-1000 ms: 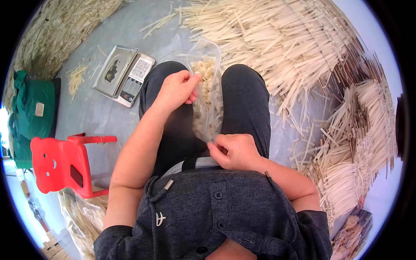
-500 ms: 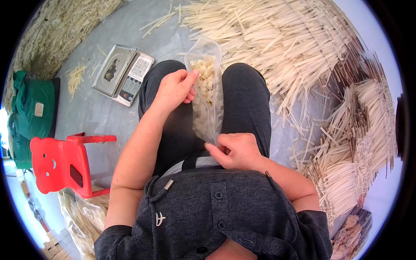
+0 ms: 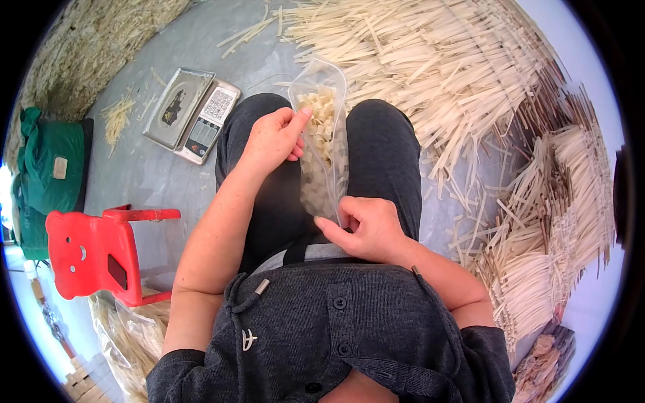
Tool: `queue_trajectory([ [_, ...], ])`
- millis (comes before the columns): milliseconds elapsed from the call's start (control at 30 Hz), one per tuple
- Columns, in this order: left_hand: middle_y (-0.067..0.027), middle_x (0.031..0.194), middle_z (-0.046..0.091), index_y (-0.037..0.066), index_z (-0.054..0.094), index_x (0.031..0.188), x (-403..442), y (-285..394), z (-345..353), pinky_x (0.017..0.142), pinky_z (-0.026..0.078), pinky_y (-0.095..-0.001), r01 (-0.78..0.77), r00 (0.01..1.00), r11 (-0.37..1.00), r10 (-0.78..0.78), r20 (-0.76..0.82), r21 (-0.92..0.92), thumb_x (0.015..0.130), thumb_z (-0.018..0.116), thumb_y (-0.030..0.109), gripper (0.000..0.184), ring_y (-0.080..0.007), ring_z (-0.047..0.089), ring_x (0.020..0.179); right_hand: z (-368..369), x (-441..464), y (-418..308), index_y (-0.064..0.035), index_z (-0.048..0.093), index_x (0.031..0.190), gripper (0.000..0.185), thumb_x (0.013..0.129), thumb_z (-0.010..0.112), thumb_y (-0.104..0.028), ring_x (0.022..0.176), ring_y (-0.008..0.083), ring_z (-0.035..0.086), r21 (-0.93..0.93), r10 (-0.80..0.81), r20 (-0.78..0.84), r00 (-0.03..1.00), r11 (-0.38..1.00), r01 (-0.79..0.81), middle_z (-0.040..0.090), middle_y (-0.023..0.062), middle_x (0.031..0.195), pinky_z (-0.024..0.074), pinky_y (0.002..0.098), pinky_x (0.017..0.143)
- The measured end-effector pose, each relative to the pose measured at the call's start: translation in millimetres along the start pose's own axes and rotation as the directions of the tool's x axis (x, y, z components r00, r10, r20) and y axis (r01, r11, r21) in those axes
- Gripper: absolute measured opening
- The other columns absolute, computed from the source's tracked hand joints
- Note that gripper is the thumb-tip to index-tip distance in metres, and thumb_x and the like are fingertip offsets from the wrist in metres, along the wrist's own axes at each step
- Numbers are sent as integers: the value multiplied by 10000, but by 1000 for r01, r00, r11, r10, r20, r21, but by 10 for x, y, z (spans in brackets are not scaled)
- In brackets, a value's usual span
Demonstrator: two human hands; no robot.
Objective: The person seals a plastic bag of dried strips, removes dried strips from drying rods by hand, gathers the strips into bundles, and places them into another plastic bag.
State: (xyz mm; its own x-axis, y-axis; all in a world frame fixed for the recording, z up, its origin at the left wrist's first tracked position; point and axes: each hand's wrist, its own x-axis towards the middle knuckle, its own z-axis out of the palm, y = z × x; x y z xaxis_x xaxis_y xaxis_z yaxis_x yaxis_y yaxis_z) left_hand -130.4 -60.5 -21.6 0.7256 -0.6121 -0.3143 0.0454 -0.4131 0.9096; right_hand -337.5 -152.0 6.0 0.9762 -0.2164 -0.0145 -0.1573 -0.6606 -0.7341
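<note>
A clear zip bag (image 3: 326,151) stands between my knees, with pale cut pieces (image 3: 324,124) inside it. My left hand (image 3: 274,140) is closed at the bag's left edge, thumb along the plastic, fingers curled. At the bag's near end, my right hand (image 3: 365,228) has its fingers curled round the lower right edge and its thumb stretched to the left.
A digital scale (image 3: 209,121) with a metal tray lies at the upper left. Pale strips (image 3: 416,74) are heaped at the upper right and right. A red chair (image 3: 94,255) holding a dark phone (image 3: 117,271) and a green bag (image 3: 54,174) are at the left.
My right hand has let its thumb move away from the bag's edge and has shifted slightly up. My left hand has barely moved. The bag's top has spread a little wider.
</note>
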Motion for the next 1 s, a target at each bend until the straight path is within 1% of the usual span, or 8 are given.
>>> queue_trajectory([
  [267, -71, 661, 598, 9, 567, 798, 4, 8, -3, 480, 488, -251, -11, 1000, 1000, 11, -5, 0, 937, 556, 472, 483, -118, 593, 525, 164, 42, 201, -43, 542, 641, 238, 805, 620, -196, 530, 309, 587, -11, -108, -114, 987, 994, 108, 577, 119, 585, 467, 408, 509],
  [367, -51, 667, 581, 22, 564, 821, -18, 30, -8, 465, 469, -237, -16, 1000, 1000, 16, -15, -1, 948, 542, 468, 464, -103, 575, 517, 82, 48, 151, -43, 541, 642, 241, 803, 626, -201, 536, 310, 591, 52, -72, -92, 993, 996, 77, 572, 124, 581, 467, 408, 511],
  [467, -30, 668, 565, 35, 563, 835, -46, 34, -4, 451, 450, -222, -17, 1000, 1000, 17, -16, 0, 962, 523, 457, 443, -88, 556, 509, -48, 94, 55, -40, 535, 648, 218, 796, 623, -173, 545, 314, 596, 1, 133, 76, 988, 991, -134, 574, 132, 589, 471, 411, 520],
  [667, -24, 663, 556, 37, 565, 854, -143, 42, 9, 448, 445, -218, -38, 998, 998, 36, -44, -45, 967, 522, 443, 424, -88, 549, 501, 157, 150, 247, -55, 546, 629, 303, 795, 673, -275, 526, 276, 602, 69, -26, -121, 992, 997, 34, 581, 101, 570, 474, 382, 512],
  [833, -8, 641, 551, 45, 576, 816, -496, -155, -5, 446, 430, -239, -99, 993, 983, 88, -72, -153, 947, 594, 348, 330, -78, 544, 512, -43, 170, 105, -30, 537, 673, 220, 804, 627, -182, 563, 322, 604, 97, 98, 33, 995, 990, -101, 590, 139, 616, 477, 396, 534],
  [900, -36, 611, 555, 52, 597, 761, -735, -382, 39, 455, 432, -284, -534, 835, 821, 550, -29, 202, 862, 707, 229, 232, -111, 558, 507, -19, 220, 156, -29, 538, 674, 221, 804, 628, -183, 564, 320, 606, 120, 102, 6, 995, 988, -102, 592, 139, 619, 477, 395, 534],
  [967, -61, 617, 564, 64, 599, 696, -874, -428, 64, 458, 428, -314, -658, 749, 710, 653, 115, 250, 779, 761, 168, 209, -178, 564, 498, 70, 254, 241, -28, 538, 675, 221, 803, 629, -185, 565, 319, 608, 141, 103, -19, 995, 985, -99, 595, 139, 621, 478, 394, 534],
  [1000, -65, 623, 578, 81, 601, 678, -900, -395, 65, 462, 438, -322, -713, 700, 654, 683, 209, 254, 748, 774, 156, 201, -235, 564, 512, 143, 269, 305, -20, 528, 667, 246, 809, 662, -171, 511, 218, 543, 160, 22, -89, 996, 987, -8, 559, 97, 574, 430, 342, 490],
])
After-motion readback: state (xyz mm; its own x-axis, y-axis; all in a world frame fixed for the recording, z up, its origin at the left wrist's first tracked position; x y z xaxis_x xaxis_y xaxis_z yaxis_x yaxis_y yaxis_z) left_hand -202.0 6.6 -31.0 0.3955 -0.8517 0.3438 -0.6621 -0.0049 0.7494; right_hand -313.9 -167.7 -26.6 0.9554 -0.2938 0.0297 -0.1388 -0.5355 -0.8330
